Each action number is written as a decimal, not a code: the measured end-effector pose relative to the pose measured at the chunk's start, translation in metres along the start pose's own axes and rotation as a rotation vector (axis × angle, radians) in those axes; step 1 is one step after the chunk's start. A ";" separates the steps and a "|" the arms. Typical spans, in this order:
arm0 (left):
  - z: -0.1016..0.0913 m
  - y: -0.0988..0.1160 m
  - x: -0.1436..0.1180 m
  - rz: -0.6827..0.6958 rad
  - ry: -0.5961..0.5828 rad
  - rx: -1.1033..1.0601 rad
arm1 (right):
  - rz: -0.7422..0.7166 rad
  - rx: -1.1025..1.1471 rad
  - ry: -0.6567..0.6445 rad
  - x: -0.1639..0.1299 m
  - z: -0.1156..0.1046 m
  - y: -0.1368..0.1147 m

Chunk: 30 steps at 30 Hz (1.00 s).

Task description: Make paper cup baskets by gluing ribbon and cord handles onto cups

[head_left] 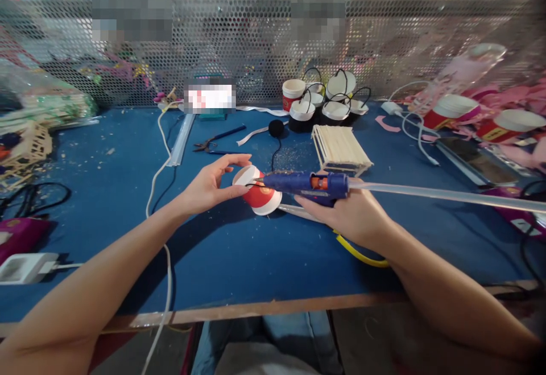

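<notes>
Between both hands, red-and-white paper cup (257,191) lies tipped against glue gun (307,184).

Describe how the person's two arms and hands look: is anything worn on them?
Both forearms are bare, with no sleeve in view. The left hand and the right hand wear no gloves. I see no ring, watch or bracelet on either wrist or on the fingers that show. Blue trousers, probably jeans, show below the table edge.
</notes>
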<state>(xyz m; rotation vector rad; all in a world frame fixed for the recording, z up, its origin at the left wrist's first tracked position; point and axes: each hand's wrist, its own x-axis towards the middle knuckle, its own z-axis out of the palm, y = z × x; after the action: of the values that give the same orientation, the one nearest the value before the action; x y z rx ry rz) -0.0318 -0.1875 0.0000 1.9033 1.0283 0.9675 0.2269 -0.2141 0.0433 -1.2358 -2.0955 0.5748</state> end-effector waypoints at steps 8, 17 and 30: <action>0.000 0.000 0.001 0.009 0.007 0.041 | 0.028 -0.025 -0.018 -0.005 0.008 0.011; 0.000 -0.003 0.002 0.017 0.008 0.029 | 0.009 -0.058 -0.016 -0.004 0.010 0.011; -0.003 -0.002 0.001 0.051 -0.028 0.024 | 0.049 -0.041 0.011 0.004 0.001 0.010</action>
<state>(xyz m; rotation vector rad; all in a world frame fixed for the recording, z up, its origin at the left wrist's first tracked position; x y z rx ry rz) -0.0347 -0.1850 -0.0006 1.9654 0.9836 0.9591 0.2305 -0.2057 0.0377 -1.3138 -2.0821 0.5480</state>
